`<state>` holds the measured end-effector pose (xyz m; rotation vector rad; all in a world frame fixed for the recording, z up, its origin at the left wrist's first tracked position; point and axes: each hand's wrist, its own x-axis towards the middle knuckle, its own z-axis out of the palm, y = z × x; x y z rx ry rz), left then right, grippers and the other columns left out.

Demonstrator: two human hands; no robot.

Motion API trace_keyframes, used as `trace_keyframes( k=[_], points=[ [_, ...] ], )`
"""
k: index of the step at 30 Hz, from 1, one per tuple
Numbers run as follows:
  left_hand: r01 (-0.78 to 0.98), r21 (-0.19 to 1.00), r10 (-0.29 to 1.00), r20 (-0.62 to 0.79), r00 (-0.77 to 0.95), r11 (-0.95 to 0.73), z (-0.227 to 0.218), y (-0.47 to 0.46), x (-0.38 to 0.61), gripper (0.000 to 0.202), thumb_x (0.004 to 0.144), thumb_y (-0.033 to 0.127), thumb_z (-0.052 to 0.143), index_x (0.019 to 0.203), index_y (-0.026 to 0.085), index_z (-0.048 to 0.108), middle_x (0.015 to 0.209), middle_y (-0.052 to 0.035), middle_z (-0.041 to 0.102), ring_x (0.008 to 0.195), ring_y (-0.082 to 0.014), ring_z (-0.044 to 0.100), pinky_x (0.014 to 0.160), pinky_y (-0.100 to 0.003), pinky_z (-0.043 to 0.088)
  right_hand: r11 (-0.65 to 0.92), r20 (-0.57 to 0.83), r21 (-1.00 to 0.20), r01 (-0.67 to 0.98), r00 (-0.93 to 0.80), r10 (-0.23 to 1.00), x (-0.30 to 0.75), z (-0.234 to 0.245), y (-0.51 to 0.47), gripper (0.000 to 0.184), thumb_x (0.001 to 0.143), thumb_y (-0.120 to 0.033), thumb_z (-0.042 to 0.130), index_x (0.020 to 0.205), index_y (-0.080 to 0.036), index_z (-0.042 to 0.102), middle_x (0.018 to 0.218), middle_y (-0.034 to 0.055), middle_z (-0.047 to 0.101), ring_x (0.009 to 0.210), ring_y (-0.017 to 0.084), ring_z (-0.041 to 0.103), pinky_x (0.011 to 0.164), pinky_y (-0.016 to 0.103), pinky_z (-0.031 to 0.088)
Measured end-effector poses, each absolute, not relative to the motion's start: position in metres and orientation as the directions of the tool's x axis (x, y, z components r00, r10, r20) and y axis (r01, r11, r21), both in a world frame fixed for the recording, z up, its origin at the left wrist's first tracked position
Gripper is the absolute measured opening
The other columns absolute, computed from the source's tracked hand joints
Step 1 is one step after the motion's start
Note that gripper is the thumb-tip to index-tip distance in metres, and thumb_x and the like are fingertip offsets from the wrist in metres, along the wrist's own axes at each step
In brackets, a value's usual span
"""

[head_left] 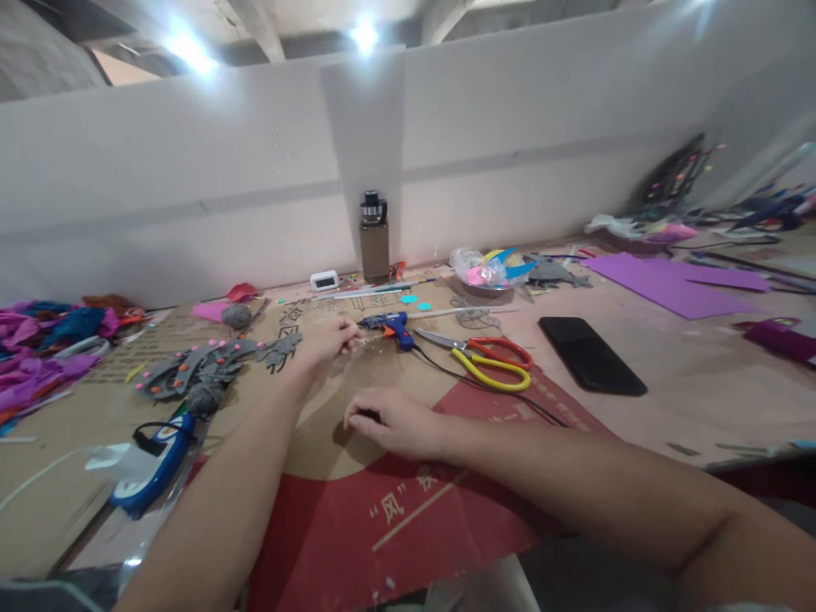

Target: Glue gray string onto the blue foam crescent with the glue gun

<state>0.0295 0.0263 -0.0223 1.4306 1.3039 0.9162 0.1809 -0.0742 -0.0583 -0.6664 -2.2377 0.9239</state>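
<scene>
My left hand [328, 340] reaches forward across the brown cardboard [306, 442]. Its fingers are pinched together at the nozzle of a blue glue gun [390, 326]; what they pinch is too small to name. My right hand [388, 421] lies nearer to me on the cardboard, fingers curled down over a small dark piece that is mostly hidden. Two pairs of scissors, one with yellow handles [490, 371] and one with orange handles [501, 348], lie just right of the glue gun.
A black phone [590, 354] lies right of the scissors. A brown bottle [374, 240] stands against the white partition. Grey cut-outs with pink dots [191, 370] and a blue tape dispenser [156, 463] lie left. Purple sheets [669, 285] are at the right, pink and purple scraps [38, 357] far left.
</scene>
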Motion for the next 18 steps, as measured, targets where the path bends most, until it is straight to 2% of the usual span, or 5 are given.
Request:
trace_keyframes(
  k=[2, 5, 8, 11, 18],
  points=[
    [-0.053, 0.991, 0.976, -0.114, 0.183, 0.126, -0.016, 0.024, 0.03, 0.01, 0.074, 0.01, 0.056, 0.065, 0.014, 0.054, 0.064, -0.0021, 0.056, 0.048, -0.006, 0.043, 0.046, -0.017, 0.032, 0.559, 0.365, -0.796, 0.232, -0.553, 0.749, 0.183, -0.058, -0.067, 0.016, 0.088, -0.018, 0.044, 0.084, -0.016, 0.06, 0.079, 0.0019, 0.061, 0.076, 0.012, 0.054, 0.073, 0.024, 0.041],
    [-0.252, 0.948, 0.97, -0.149, 0.195, 0.196, -0.014, 0.024, 0.031, 0.012, 0.069, 0.001, 0.055, 0.072, 0.012, 0.054, 0.065, -0.002, 0.056, 0.049, -0.0051, 0.046, 0.046, -0.015, 0.036, 0.468, 0.364, -0.842, 0.268, -0.358, 0.86, 0.188, -0.059, -0.054, 0.016, 0.086, -0.017, 0.04, 0.083, -0.017, 0.055, 0.068, -0.002, 0.052, 0.066, 0.012, 0.047, 0.064, 0.023, 0.038],
    [-0.284, 0.925, 0.96, -0.205, 0.189, 0.254, -0.013, 0.025, 0.03, 0.017, 0.065, -0.002, 0.05, 0.075, 0.01, 0.057, 0.06, -0.0006, 0.052, 0.045, -0.0043, 0.042, 0.042, -0.014, 0.033, 0.441, 0.374, -0.846, 0.301, -0.255, 0.892, 0.192, -0.061, -0.044, 0.016, 0.082, -0.014, 0.038, 0.08, -0.018, 0.053, 0.067, -0.003, 0.048, 0.065, 0.012, 0.045, 0.062, 0.023, 0.036],
    [-0.318, 0.909, 0.962, -0.235, 0.142, 0.269, -0.011, 0.027, 0.025, 0.007, 0.068, 0.005, 0.049, 0.069, 0.01, 0.055, 0.056, 0.0006, 0.047, 0.042, -0.0036, 0.038, 0.039, -0.015, 0.031, 0.45, 0.372, -0.821, 0.352, -0.27, 0.888, 0.193, -0.063, -0.042, 0.016, 0.077, -0.01, 0.039, 0.076, -0.018, 0.053, 0.072, -0.0016, 0.052, 0.07, 0.012, 0.048, 0.066, 0.023, 0.037],
    [-0.142, 0.982, 0.992, -0.118, 0.046, 0.123, -0.028, 0.031, 0.022, 0.008, 0.072, 0.013, 0.061, 0.066, 0.012, 0.055, 0.053, 0.0032, 0.046, 0.04, -0.0021, 0.036, 0.039, -0.014, 0.027, 0.571, 0.449, -0.659, 0.49, -0.353, 0.821, 0.197, -0.062, -0.037, 0.019, 0.08, -0.008, 0.04, 0.086, -0.015, 0.057, 0.086, 0.0038, 0.057, 0.082, 0.014, 0.051, 0.076, 0.025, 0.04]
  ],
)
